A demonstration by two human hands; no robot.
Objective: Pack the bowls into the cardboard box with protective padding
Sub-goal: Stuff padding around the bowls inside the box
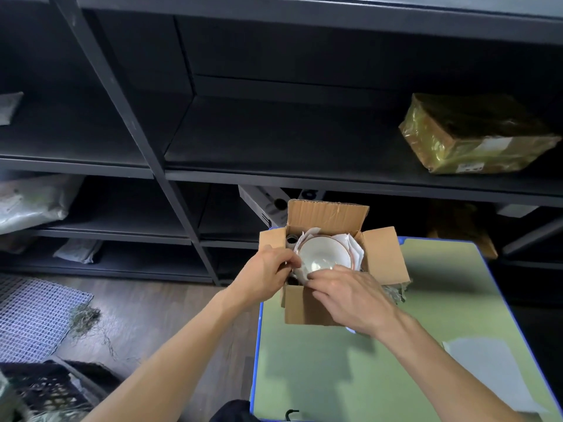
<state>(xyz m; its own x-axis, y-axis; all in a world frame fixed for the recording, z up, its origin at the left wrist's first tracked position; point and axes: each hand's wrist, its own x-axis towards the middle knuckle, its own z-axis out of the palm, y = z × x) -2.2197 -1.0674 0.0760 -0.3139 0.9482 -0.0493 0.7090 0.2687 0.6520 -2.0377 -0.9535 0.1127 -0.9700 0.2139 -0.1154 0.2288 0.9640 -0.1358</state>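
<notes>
Fingers (291, 262) of the left hand (268, 274) and right hand (350, 296) pinched white paper padding (350, 243) beside the bowl (324, 252) seated inside the open cardboard box (304, 306), evidently tucking cushioning against breakage.

Your left hand (268, 271) and right hand (350, 296) are bare, and so are both wrists. Your left forearm (170, 345) and right forearm (432, 357) show bare right to the bottom edge of the view. Tendons and knuckles stand out on the back of your right hand. Between your arms is a patch of black fabric (231, 411), too cut off to identify.
</notes>
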